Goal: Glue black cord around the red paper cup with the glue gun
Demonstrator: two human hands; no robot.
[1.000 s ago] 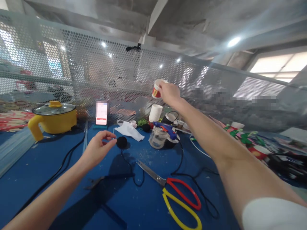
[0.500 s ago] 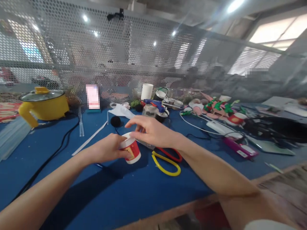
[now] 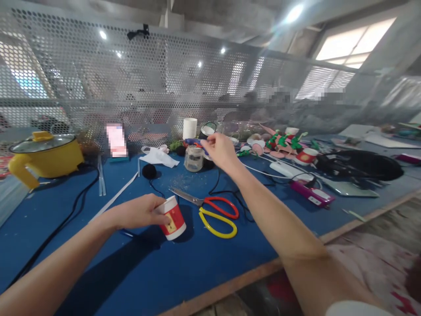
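As left grip clasps paper cup, axis tilted, mouth up-left, right grip at glue gun, closure unclear

- The red-and-white paper cup, a second ago raised high in the right hand, is now low over the blue tabletop, held by the left hand alone.
- The left hand, earlier without the cup and beside the round black ball, has come nearer the table's front edge.
- The right hand has left the cup's rim and reached the blue-and-red glue gun.
- The metal scissors with red and yellow handles, partly covered half a second ago, now show their blades.
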